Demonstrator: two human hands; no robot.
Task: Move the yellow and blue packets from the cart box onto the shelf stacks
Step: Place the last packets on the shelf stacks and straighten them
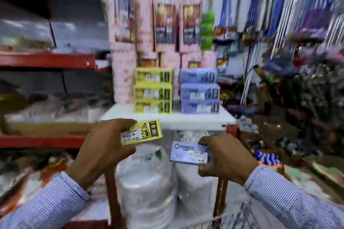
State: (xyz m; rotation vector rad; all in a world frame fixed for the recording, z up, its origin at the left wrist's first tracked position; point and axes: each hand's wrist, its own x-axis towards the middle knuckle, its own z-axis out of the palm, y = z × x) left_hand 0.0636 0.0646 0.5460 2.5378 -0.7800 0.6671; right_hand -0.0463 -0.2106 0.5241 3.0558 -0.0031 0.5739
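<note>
Your left hand (101, 147) is closed on a yellow packet (142, 133), thumb under, fingers over the top edge, label facing you. Your right hand (226, 156) is gripping a blue packet (189, 153) by its right end, held a bit lower than the yellow one. Both packets are in the air, in front of and below the white shelf (195, 117), not touching it. On that shelf: yellow stack (153, 91) on the left, three high; blue stack (199, 92) just beside it on the right, also three high. The yellow packet sits roughly below its stack, and the blue one below the gap between the stacks. Under your hands are clear-wrapped stacks of white plates (147, 188). Striped sleeves (290, 197) show at both wrists. The rest is motion blur, so the cart box can't be made out.
</note>
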